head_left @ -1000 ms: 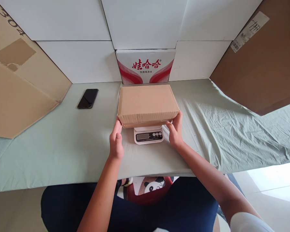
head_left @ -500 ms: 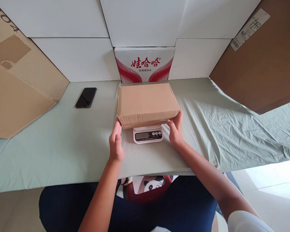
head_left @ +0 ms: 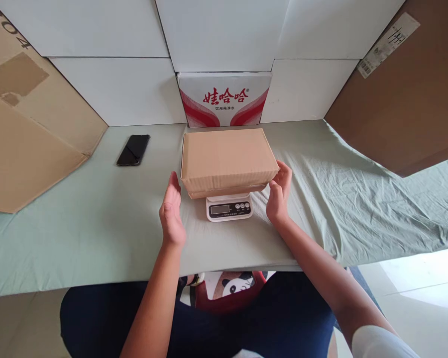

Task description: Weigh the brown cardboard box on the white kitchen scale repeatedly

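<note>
- Cardboard box (head_left: pixel 227 158): closed, plain brown, lying flat on the white kitchen scale (head_left: pixel 229 207). It overhangs the scale on both sides and hides the platform; only the scale's front panel with display and buttons shows below the box's near edge.
- We cannot read the display.
- Left hand (head_left: pixel 170 211): open, fingers straight and together, palm turned toward the box's left end. It stands just beside the near left corner; we see a narrow gap, no grip.
- Right hand (head_left: pixel 279 194): open, fingers loosely curved, palm facing the box's right end. The fingertips sit just at the near right corner; we cannot tell whether they touch it.
- Neither hand holds anything.
- Scale and box sit at the middle of the table, on a pale green cloth (head_left: pixel 97 223) that is smooth on the left and wrinkled on the right.
- Behind the box, against the white panels at the back, stands a white carton with red print (head_left: pixel 224 97).
- A black phone (head_left: pixel 133 149) lies face up on the cloth, well apart to the left of the box.
- Large brown cardboard sheets lean in at the left (head_left: pixel 26 134) and right (head_left: pixel 406 99) edges of the table.
</note>
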Available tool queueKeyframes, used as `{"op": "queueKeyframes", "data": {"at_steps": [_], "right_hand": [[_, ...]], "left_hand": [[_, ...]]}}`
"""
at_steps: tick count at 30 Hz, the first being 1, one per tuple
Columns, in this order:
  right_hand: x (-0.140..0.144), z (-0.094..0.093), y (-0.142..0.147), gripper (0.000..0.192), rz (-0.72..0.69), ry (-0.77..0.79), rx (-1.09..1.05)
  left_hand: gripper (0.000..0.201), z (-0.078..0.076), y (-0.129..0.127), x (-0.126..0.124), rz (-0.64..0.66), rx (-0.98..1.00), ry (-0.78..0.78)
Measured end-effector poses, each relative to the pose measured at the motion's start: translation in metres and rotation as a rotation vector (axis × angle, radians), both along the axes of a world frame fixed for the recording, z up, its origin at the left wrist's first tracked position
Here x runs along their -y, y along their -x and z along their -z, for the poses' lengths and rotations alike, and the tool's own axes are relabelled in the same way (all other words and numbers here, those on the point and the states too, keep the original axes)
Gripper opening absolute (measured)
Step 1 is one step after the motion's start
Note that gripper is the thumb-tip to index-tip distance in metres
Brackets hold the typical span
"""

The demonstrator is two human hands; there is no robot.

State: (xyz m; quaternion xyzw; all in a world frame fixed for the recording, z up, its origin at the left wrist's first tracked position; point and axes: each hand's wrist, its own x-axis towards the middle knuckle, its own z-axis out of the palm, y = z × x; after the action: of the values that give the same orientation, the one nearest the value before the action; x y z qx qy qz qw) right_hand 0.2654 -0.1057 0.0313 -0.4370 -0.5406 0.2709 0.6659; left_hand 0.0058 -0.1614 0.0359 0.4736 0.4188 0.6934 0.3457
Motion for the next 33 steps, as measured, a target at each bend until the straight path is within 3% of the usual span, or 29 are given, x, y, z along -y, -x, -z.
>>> {"op": "queueKeyframes", "data": {"at_steps": [5,19,24,33], "right_hand": [[0.005,0.000,0.006,0.041,-0.032,0.000,0.028],[0.007,-0.005,0.010,0.043,-0.016,0.024,0.003],[0.001,-0.008,0.003,0.046,0.079,0.062,-0.126],[-0.004,-0.011,0.002,0.036,0.076,0.175,-0.301]], "left_hand": [[0.086,0.002,-0.006,-0.001,0.093,0.013,0.084],[0.084,0.000,-0.003,-0.002,0.082,0.024,0.075],[0.076,-0.003,0.002,-0.003,0.036,0.062,0.017],[0.073,-0.001,0.004,-0.003,0.032,0.075,0.020]]}}
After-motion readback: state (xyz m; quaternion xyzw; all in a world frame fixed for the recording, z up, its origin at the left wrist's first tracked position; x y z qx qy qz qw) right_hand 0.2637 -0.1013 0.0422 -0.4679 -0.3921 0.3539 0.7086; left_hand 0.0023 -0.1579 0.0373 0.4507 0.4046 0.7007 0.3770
